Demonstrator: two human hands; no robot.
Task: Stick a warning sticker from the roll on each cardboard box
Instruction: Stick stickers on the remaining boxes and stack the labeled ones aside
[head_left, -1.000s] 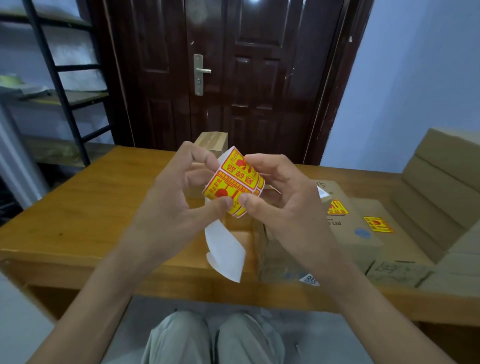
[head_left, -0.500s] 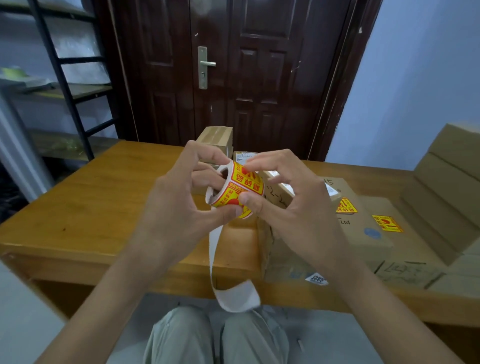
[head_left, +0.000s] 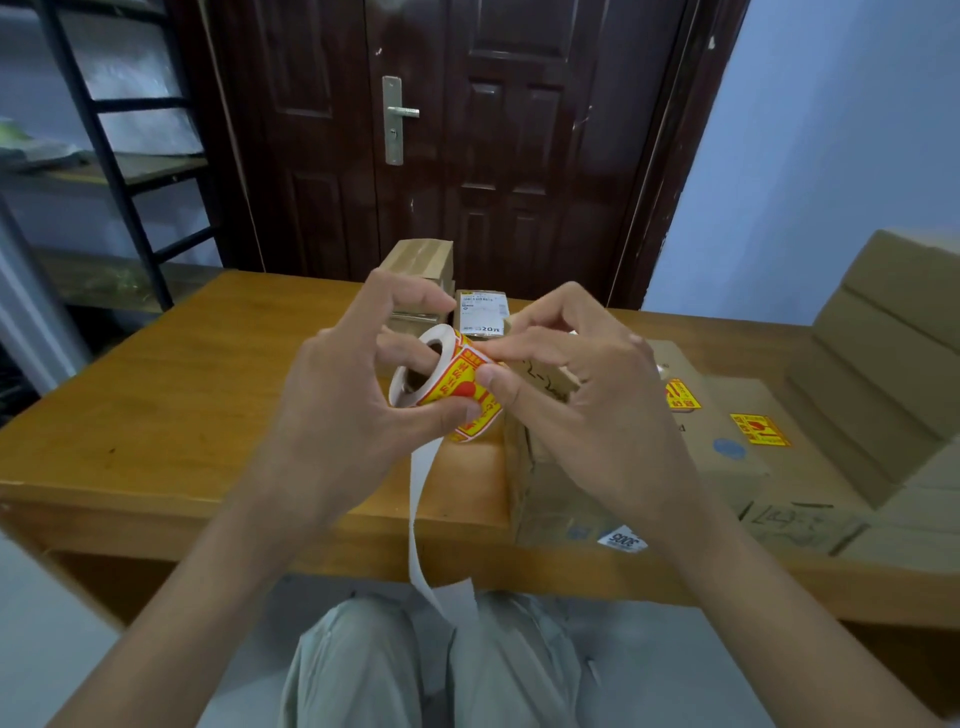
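Above the tabletop (head_left: 156, 415) edge, the left hand (head_left: 337, 410) clamps the sticker roll (head_left: 441, 384) while the right hand (head_left: 576, 410) pinches a sticker's edge. Peeling seems under way; next it needs pressing onto the unlabelled cardboard box (head_left: 545, 467) beneath.

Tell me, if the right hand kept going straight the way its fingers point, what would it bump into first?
The right hand points leftward at the sticker roll, which its fingertips already touch; beyond that, the left hand.
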